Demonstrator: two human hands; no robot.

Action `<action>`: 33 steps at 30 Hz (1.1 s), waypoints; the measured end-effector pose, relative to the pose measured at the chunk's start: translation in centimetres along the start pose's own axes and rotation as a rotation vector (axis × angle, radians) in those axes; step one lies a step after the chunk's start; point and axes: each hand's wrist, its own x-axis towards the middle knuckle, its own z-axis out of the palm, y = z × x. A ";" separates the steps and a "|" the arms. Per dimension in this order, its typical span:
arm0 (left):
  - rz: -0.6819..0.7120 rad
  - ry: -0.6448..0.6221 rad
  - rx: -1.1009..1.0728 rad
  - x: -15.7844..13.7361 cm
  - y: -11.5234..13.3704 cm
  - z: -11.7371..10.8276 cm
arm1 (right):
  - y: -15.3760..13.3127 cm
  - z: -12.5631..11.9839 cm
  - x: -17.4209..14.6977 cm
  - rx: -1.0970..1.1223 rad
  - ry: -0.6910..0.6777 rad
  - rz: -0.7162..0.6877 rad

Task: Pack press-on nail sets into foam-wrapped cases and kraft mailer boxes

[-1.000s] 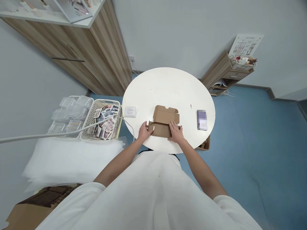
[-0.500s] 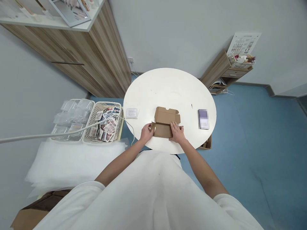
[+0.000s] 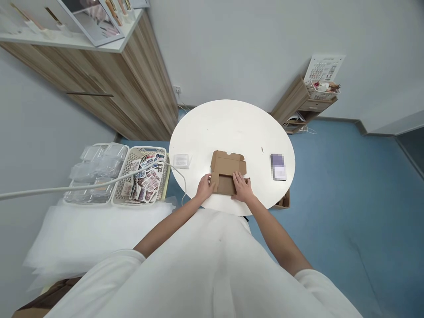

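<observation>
A brown cardboard mailer box (image 3: 228, 165) lies near the front edge of the white round table (image 3: 233, 119), its notched lid spread out on the far side. My left hand (image 3: 205, 187) grips the left side flap, which is folded inward over the box's floor. Across the right side wall rests my right hand (image 3: 243, 188), fingers on the inside and thumb near the front edge, holding the box. Part of the right flap is covered by that hand.
On the table lie a clear packet (image 3: 181, 161) at left and a purple-and-white card stack (image 3: 278, 167) at right. A basket of printed sachets (image 3: 149, 181) and one of clear plastic cases (image 3: 96, 170) stand at left. A white cable (image 3: 115, 180) crosses them.
The left side flap of the box has gone from standing up to folded inward, pushed by my left hand. My right hand stays on the right side. The camera view has shifted slightly.
</observation>
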 end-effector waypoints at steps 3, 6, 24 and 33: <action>-0.088 -0.042 0.049 0.3 -0.2 -0.2 | 0.3 -0.2 -0.1 -0.012 -0.025 -0.043; -0.111 -0.083 0.130 0.6 0.0 -0.4 | 0.5 -0.4 -0.1 -0.020 -0.041 -0.072; 0.049 -0.157 0.033 0.1 1.4 0.5 | 2.9 -0.6 -0.6 -0.028 -0.032 -0.044; 0.163 -0.374 0.254 1.2 3.2 0.6 | 5.5 -0.6 -0.8 -0.068 -0.036 -0.124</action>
